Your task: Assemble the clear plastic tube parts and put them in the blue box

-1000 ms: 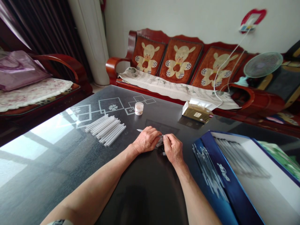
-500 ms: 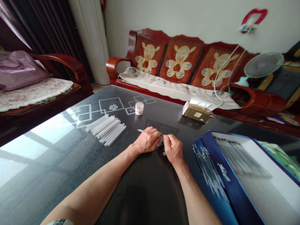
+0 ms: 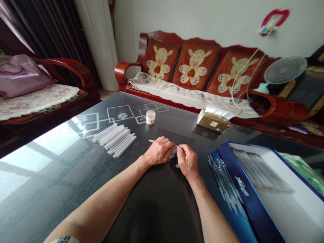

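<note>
My left hand (image 3: 160,151) is closed around a white pen barrel (image 3: 151,140), whose pointed end sticks out on the left past the knuckles. Close beside it, my right hand (image 3: 187,160) pinches something small and thin at the barrel's other end; the fingers mostly hide it. Small clear and dark pieces (image 3: 173,156) lie on the table beneath and between both hands. To the left, a row of similar white pen barrels (image 3: 115,139) lies side by side. Thin dark-tipped pen refills (image 3: 226,184) rest on blue card at the right.
An open blue box (image 3: 255,206) with a white inside holds more thin sticks (image 3: 260,170). A small round tub (image 3: 150,117) and a tissue box (image 3: 214,120) stand farther back on the glossy black table (image 3: 76,182). A wooden sofa (image 3: 123,70) stands beyond.
The fingertips of my right hand have shifted very slightly at the barrel's end. Both hands otherwise keep their place, and the things on the table are unmoved.
</note>
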